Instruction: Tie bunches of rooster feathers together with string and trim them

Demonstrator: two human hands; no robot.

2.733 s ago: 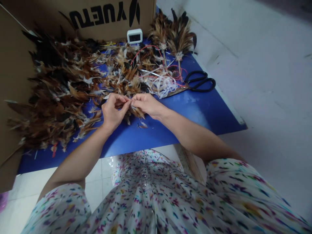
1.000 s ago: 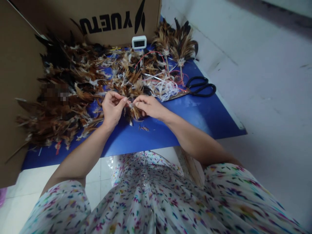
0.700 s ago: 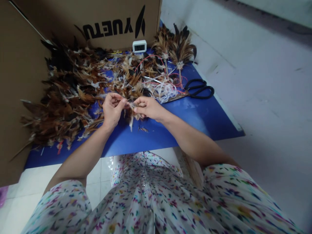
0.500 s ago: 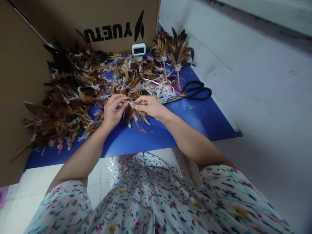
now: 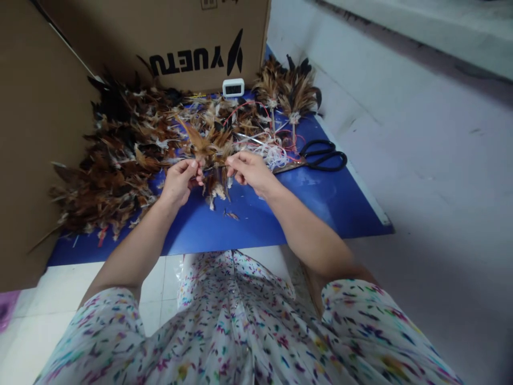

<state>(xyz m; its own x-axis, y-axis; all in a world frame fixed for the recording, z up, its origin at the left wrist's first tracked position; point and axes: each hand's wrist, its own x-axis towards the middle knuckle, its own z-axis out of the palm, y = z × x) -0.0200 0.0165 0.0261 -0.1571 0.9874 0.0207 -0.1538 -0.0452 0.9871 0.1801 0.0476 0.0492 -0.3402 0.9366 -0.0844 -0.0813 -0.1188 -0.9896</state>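
The fingers of the left hand (image 5: pixel 180 181), at the frame's middle, hide the base of a feather tuft (image 5: pixel 195 138). Whatever may sit between the right hand's (image 5: pixel 251 171) fingertips is too small to tell. White strings (image 5: pixel 274 156) partly cover the blades of the scissors (image 5: pixel 324 155), right of centre. The display on the clock (image 5: pixel 233 87), upper centre, is unreadable. The top edge cuts the cardboard box (image 5: pixel 128 32); the left edge, a purple thing (image 5: pixel 7 311), lower left.

Left hand (image 5: pixel 180 181) pinches a brown feather tuft (image 5: pixel 197 140) at its base. Right hand (image 5: pixel 253 174) near it, fingers curled, grip unclear. Black-handled scissors (image 5: pixel 324 159) on blue tabletop (image 5: pixel 344 206).
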